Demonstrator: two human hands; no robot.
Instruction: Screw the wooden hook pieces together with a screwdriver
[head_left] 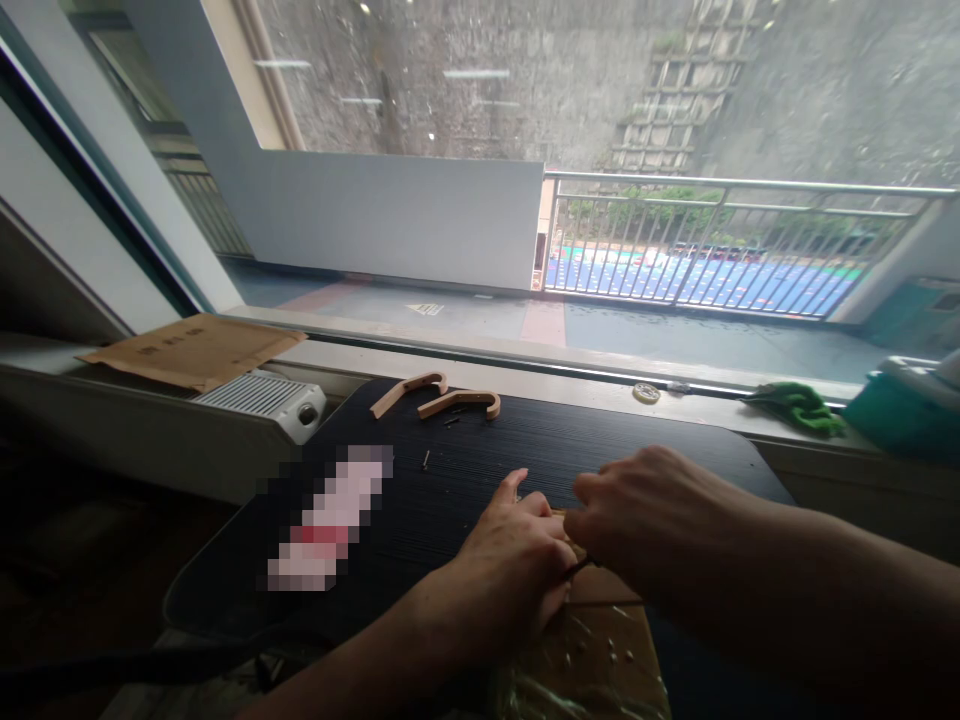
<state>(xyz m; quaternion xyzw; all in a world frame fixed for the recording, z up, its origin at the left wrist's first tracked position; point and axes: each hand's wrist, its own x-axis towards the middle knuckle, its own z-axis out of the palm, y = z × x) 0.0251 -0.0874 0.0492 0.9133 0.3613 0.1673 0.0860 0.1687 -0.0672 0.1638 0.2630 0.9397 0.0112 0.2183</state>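
My left hand (pixel 519 548) lies low over a brown, plastic-wrapped piece (pixel 600 660) on the black table, with one finger raised and the others bent towards my right hand. What those bent fingers hold is hidden. Closed in a fist, my right hand (pixel 637 505) is just beside them, its grip on something I cannot make out. A short, thin dark rod (pixel 579 568) shows between the hands. Small pale specks dot the brown piece's wrapping. Two wooden hooks, one (pixel 409 392) left of the other (pixel 461 401), lie at the table's far edge.
A small screw (pixel 426 460) and dark bits (pixel 451 421) lie on the black table (pixel 420 520), right of a blurred-out item (pixel 330 520). A tape roll (pixel 646 393) and green cloth (pixel 799 408) sit on the window sill. A brown envelope (pixel 199 350) rests at the left.
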